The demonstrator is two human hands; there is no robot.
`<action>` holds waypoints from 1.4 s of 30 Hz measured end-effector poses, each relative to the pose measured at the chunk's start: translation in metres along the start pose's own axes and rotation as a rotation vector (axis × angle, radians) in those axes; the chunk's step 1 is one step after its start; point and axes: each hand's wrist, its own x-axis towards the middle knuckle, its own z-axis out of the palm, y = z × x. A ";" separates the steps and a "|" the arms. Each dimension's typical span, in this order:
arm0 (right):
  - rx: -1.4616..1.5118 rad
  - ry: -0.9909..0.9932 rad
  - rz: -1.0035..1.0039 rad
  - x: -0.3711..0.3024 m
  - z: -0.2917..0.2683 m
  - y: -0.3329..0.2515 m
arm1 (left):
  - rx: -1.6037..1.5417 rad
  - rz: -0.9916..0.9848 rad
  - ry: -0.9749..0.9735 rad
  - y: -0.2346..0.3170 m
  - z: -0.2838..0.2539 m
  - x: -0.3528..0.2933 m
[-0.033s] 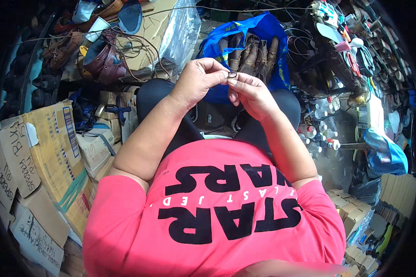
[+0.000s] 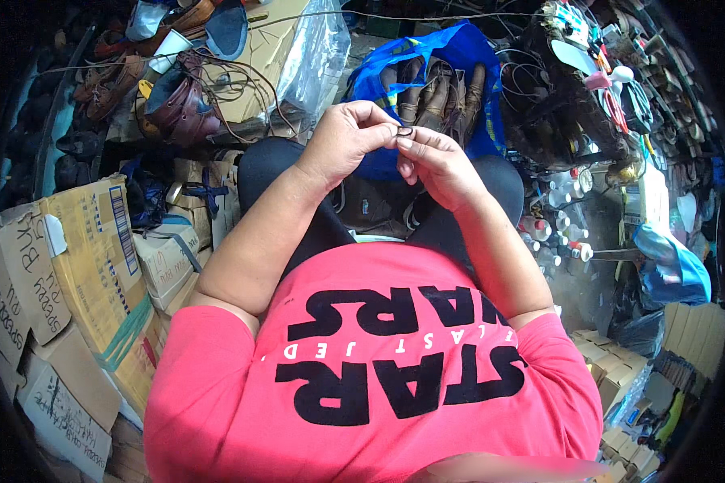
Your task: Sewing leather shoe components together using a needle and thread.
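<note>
Above my lap, both hands meet fingertip to fingertip around a small dark ring-like piece point(image 2: 405, 131), too small to name. My left hand point(image 2: 350, 138) pinches it between thumb and forefinger from the left. From the right, my right hand point(image 2: 439, 165) grips it with thumb and forefinger, its other fingers curled below. Just beyond the hands stands a blue bag point(image 2: 491, 121) with its top gaping. Several long brown foot-shaped pieces point(image 2: 439, 92), perhaps shoe lasts, stick up inside it. My fingers hide part of the bag's near side.
Labelled cardboard boxes point(image 2: 84, 258) are stacked at the left. Leather shoe pieces point(image 2: 181, 105) and loose cord lie on a cardboard-topped surface at the far left. Small bottles point(image 2: 552, 233) crowd the right, near a cluttered dark stump point(image 2: 592, 121) with tools. A thin wire point(image 2: 427, 16) crosses the far side.
</note>
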 end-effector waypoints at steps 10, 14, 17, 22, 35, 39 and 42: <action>0.225 -0.029 -0.155 0.007 -0.003 0.022 | -0.143 0.099 0.048 -0.011 0.012 0.002; 0.264 -0.008 -0.193 0.009 -0.003 0.024 | -0.299 0.072 0.090 -0.015 0.016 0.000; 0.293 -0.053 -0.175 0.011 -0.006 0.022 | -0.364 0.000 0.063 -0.019 0.010 0.001; 0.289 -0.097 -0.115 0.009 -0.016 0.017 | -0.466 -0.090 0.072 -0.004 0.011 -0.002; 0.163 -0.060 -0.104 0.009 -0.013 0.014 | 0.188 0.185 0.039 -0.006 0.011 0.007; -0.002 -0.007 -0.224 0.011 -0.014 0.013 | 0.685 0.489 0.232 -0.010 0.014 0.014; -0.147 -0.007 -0.235 0.009 -0.013 0.008 | 0.770 0.540 0.313 -0.014 0.006 0.019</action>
